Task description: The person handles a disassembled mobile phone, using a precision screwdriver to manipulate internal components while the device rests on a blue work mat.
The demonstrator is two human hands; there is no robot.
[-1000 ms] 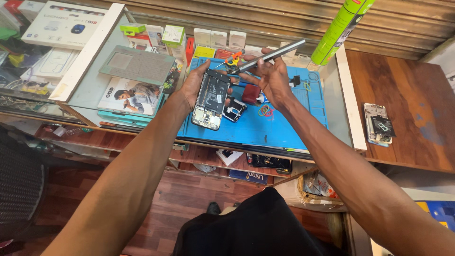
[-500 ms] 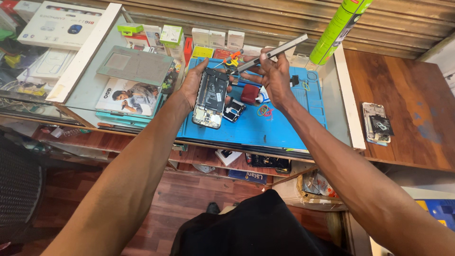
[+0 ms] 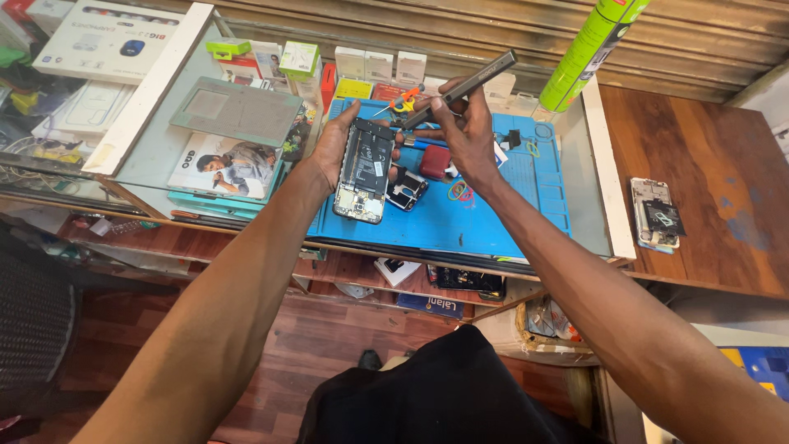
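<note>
My left hand [image 3: 335,141] grips an opened smartphone [image 3: 365,171] from behind, its back cover off and its battery and circuit board showing. The phone is held tilted above the blue work mat [image 3: 493,215]. My right hand [image 3: 466,138] holds a long grey screwdriver [image 3: 460,88] like a pen, its tip close to the phone's top edge. The handle points up and to the right.
On the mat lie a red part [image 3: 436,161], a small dark phone piece [image 3: 407,187], tweezers and rubber bands. Small boxes [image 3: 366,64] line the back. A green spray can [image 3: 593,51] stands at right. Another opened phone [image 3: 654,214] lies on the wooden counter. A glass case [image 3: 205,156] is at left.
Both hands stay at the phone; the screwdriver's handle has tilted slightly higher and the tip has shifted a little near the phone's top.
</note>
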